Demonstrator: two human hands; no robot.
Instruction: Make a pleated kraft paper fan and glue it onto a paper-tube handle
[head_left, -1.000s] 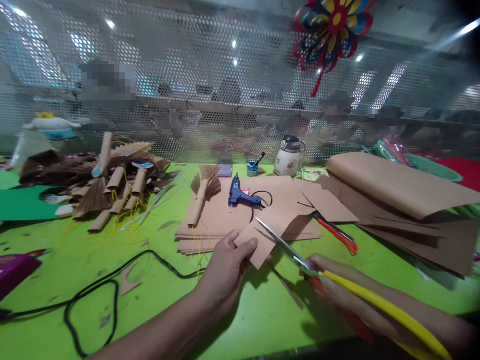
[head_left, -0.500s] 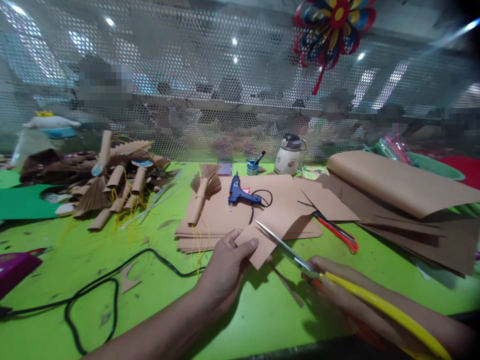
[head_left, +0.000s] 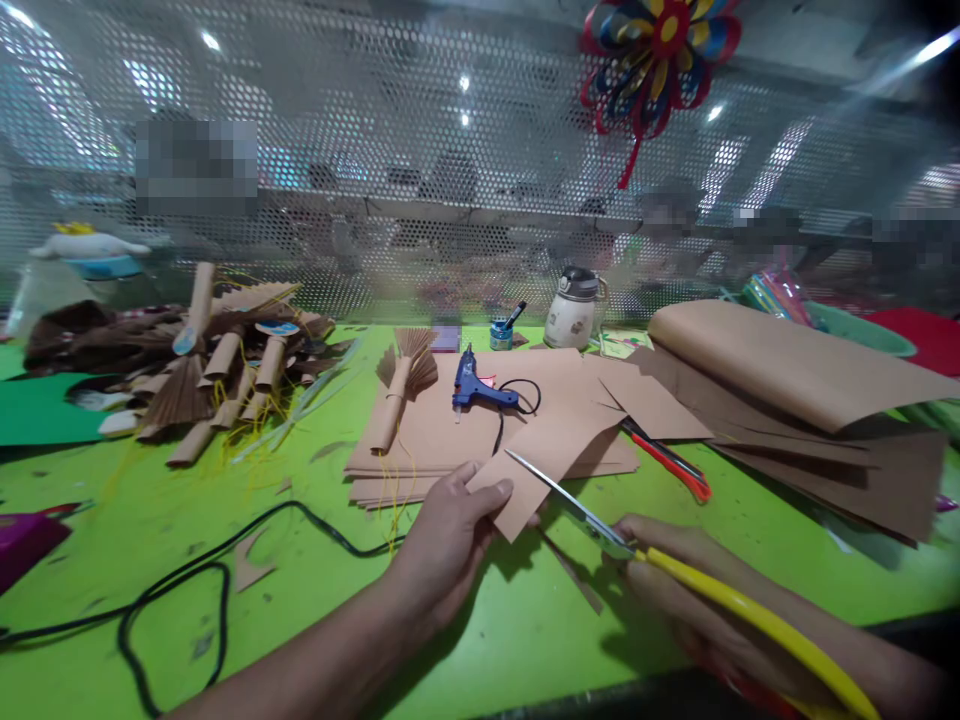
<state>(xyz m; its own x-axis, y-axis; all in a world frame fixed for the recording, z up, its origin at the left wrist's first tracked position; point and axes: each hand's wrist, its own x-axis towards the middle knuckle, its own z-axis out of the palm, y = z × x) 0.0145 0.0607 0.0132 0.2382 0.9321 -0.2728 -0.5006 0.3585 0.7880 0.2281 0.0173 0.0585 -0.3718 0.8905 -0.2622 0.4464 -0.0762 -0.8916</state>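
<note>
My left hand [head_left: 457,530] pinches the near end of a brown kraft paper piece [head_left: 559,440] between thumb and fingers. My right hand [head_left: 675,570] is wrapped round the yellow handle of a pair of scissors [head_left: 577,505]. One silver blade lies across the top of the paper, its tip a little right of my left thumb; the other blade is mostly hidden. Just beyond the paper, a blue glue gun [head_left: 480,385] rests on a stack of brown sheets [head_left: 442,440]. A rolled paper figure with a pleated fan [head_left: 394,400] lies on the stack's left side.
A red-handled pair of scissors [head_left: 667,460] lies right of the stack, before more large brown sheets [head_left: 795,370]. Several paper figures [head_left: 232,370] are heaped at left. A black cable [head_left: 285,510] loops across the green table [head_left: 315,620]. A white bottle [head_left: 574,315] stands behind.
The view has shifted slightly, so most things sit a little further left. The yellow scissors handle has swung slightly inward. Both hands keep their hold.
</note>
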